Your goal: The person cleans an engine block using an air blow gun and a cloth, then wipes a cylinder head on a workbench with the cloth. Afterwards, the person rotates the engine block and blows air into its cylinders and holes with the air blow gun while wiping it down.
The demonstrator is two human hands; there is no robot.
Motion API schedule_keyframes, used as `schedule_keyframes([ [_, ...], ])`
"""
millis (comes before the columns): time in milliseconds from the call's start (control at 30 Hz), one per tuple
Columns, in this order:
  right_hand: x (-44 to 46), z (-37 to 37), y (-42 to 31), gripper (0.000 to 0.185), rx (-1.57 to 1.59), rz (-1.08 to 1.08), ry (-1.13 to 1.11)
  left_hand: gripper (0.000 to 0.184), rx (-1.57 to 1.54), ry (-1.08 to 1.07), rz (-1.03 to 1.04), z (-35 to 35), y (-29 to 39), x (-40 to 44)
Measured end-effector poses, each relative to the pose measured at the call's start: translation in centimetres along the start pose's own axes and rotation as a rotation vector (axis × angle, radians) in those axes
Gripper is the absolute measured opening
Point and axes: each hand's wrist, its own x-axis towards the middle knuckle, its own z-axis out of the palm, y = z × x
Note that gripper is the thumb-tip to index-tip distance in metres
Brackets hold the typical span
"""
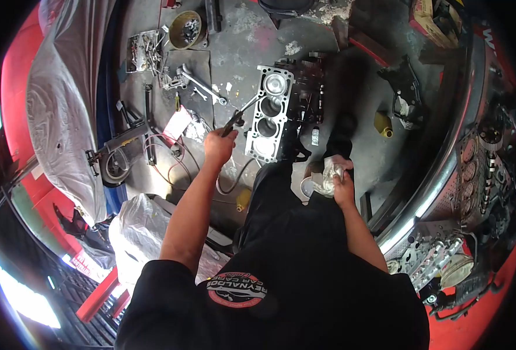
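Note:
An engine block (278,111) lies on the floor before me, its pale top face showing a row of cylinder bores. My left hand (220,144) is closed round the dark handle of an air blow gun (232,121), whose thin nozzle reaches to the block's left edge. A hose (227,188) curves over the floor below that hand. At the right, beside my knee, my right hand (344,189) grips a whitish rag (332,173). A round container (307,187) is partly visible just left of the rag.
Wrenches (199,81) and a bowl of small parts (186,30) lie at the upper left. Yellow bottles stand or lie right (383,124) and below left (243,199) of the block. A black bracket (403,93) is farther right. Plastic sheeting (65,105) hangs at the left.

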Motion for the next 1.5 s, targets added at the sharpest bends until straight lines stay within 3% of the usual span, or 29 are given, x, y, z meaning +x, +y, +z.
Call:
schedule_keyframes([
  [67, 0.3, -0.5, -0.5, 0.032, 0.099, 0.009, 0.009, 0.033, -0.036, 0.020, -0.061, 0.1, -0.2, -0.2],
  [100, 0.3, -0.7, -0.6, 0.032, 0.096, 0.037, 0.006, 0.033, 0.045, 0.040, 0.007, 0.5, 1.3, -0.8],
  [267, 0.1, -3.2, -4.3, 0.034, -0.036, 0.093, -0.040, 0.033, -0.061, 0.065, -0.038, 1.7, 4.8, -2.4],
  [333, -0.1, -3.5, -2.3, 0.035, 0.209, 0.185, -0.066, 0.033, -0.147, 0.059, -0.112, 2.4, 3.5, -2.5],
  [400, 0.1, -3.8, -1.3, 0.034, 0.220, 0.194, -0.066, 0.026, -0.263, 0.132, -0.019, 4.1, 0.9, -1.6],
  [467, 0.6, -4.1, -0.8, 0.034, 0.237, 0.188, -0.061, 0.032, -0.007, 0.232, 0.080, 5.3, -0.3, -2.3],
  [700, 1.3, -4.5, -1.7, 0.039, 0.236, 0.121, -0.096, 0.032, 0.057, 0.231, 0.054, 4.8, 3.2, -4.2],
  [833, 1.9, -4.3, -3.7, 0.042, 0.071, 0.059, -0.131, 0.032, 0.040, 0.228, 0.081, 4.3, 3.4, -3.6],
  [933, 1.6, -3.5, -4.6, 0.043, -0.099, -0.043, -0.168, 0.034, 0.001, 0.165, -0.038, 2.8, -0.1, -3.6],
  [1000, 3.7, -1.9, -6.4, 0.042, -0.189, -0.107, -0.192, 0.036, 0.041, 0.246, 0.096, 1.9, -1.5, -4.2],
  [1033, 5.0, -1.1, -7.8, 0.037, -0.327, -0.103, -0.243, 0.036, -0.144, 0.101, -0.016, 0.1, 0.0, -6.0],
  [1067, 6.5, 0.0, -9.3, 0.033, -0.468, -0.099, -0.292, 0.032, -0.263, 0.127, -0.051, -0.9, 0.4, -7.6],
  [1133, 9.8, 3.3, -12.4, 0.025, -0.586, -0.214, -0.341, 0.028, -0.433, 0.193, -0.052, -1.7, -2.3, -8.9],
  [1200, 14.5, 7.8, -12.5, 0.020, -0.660, -0.747, -0.234, 0.026, -0.572, 0.223, -0.091, -2.2, -5.9, -9.8],
  [1267, 17.5, 12.3, -15.9, 0.022, -0.920, -0.943, -0.290, 0.028, -0.604, 0.226, -0.155, -2.2, -9.7, -10.5],
  [1333, 21.0, 17.6, -16.5, 0.030, -1.091, -1.206, -0.207, 0.029, -0.545, 0.218, -0.231, -1.8, -13.1, -11.0],
  [1433, 24.2, 22.2, -16.8, 0.037, -1.412, -1.165, -0.277, 0.031, -0.618, 0.234, -0.233, -0.1, -18.3, -11.7],
  [1500, 25.4, 24.7, -16.1, 0.034, -1.304, -1.295, -0.244, 0.030, -0.661, 0.223, -0.253, 0.7, -20.8, -12.0],
])
